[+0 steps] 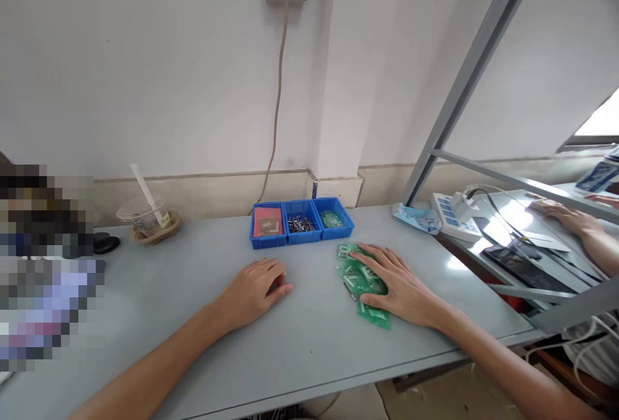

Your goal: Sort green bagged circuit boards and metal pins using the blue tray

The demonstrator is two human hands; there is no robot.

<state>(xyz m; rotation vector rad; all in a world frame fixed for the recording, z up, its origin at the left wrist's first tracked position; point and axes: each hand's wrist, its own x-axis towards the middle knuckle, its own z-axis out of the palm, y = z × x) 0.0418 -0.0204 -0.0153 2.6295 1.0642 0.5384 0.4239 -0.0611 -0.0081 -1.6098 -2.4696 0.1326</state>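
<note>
My right hand lies flat with spread fingers over a pile of small green plastic packets. White printed marks and metal bits show in the packets. Beside the pile lies a thin dark metal piece. My left hand rests on the grey table, fingers loosely curled and thumb apart, with nothing visible in it. Behind both hands stand three joined blue bins: the left bin has a red card and a small packet, the middle bin small metal parts, the right bin greenish pieces.
At the left stands a clear plastic cup with a straw, in a brown holder. A light-blue packet and a power strip lie by the grey metal frame. Beyond it, another person's hand rests on the neighbouring table.
</note>
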